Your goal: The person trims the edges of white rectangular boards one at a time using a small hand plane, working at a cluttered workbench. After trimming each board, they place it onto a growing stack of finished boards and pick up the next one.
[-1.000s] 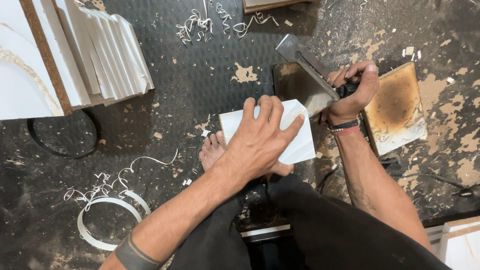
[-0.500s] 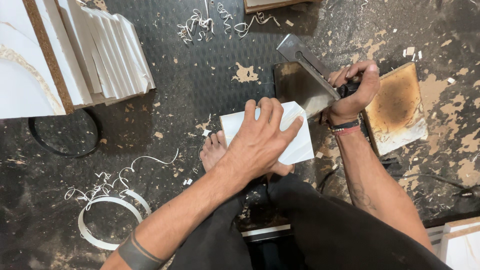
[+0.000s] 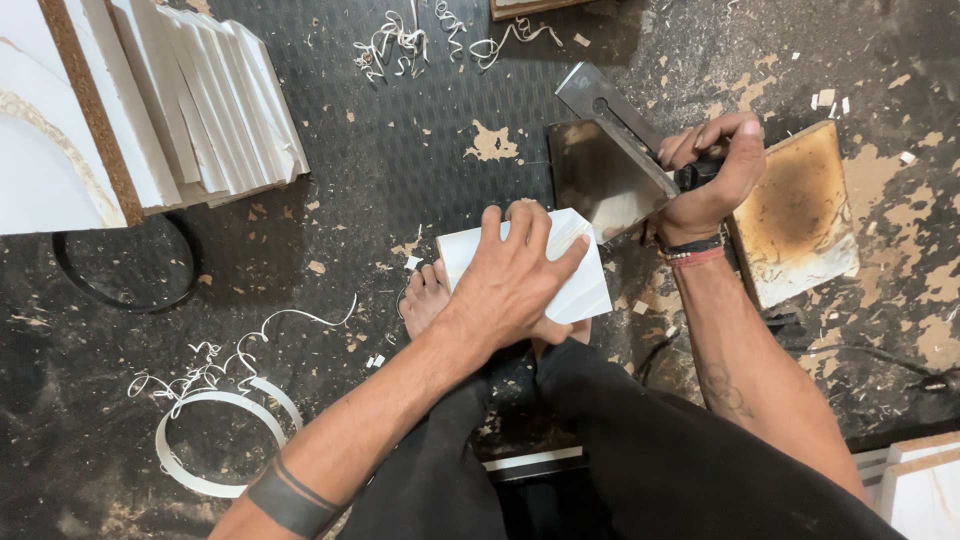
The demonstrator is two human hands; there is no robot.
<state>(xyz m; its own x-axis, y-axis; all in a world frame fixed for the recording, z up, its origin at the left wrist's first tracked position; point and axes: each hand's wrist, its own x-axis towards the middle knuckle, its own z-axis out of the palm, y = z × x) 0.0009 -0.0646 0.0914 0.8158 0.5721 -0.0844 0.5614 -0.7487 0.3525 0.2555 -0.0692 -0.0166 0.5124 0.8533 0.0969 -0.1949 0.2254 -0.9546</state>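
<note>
My left hand (image 3: 515, 275) lies flat, fingers spread, on a small white rectangular panel (image 3: 583, 290) that rests on the dark floor by my bare foot (image 3: 425, 297). My right hand (image 3: 712, 172) grips the dark handle of a metal hand tool with a broad flat steel blade (image 3: 605, 175). The blade's lower edge meets the panel's upper right edge. My legs in black trousers (image 3: 640, 460) fill the bottom of the view.
A stack of white panels (image 3: 205, 105) leans at the upper left beside a large white board (image 3: 45, 150). A scorched square board (image 3: 800, 210) lies right of my right hand. White curled edge strips (image 3: 215, 385) and shavings (image 3: 400, 35) litter the floor. A black cable (image 3: 120, 290) loops at left.
Nothing has visibly moved; both hands keep the same hold, with the blade still against the panel's edge.
</note>
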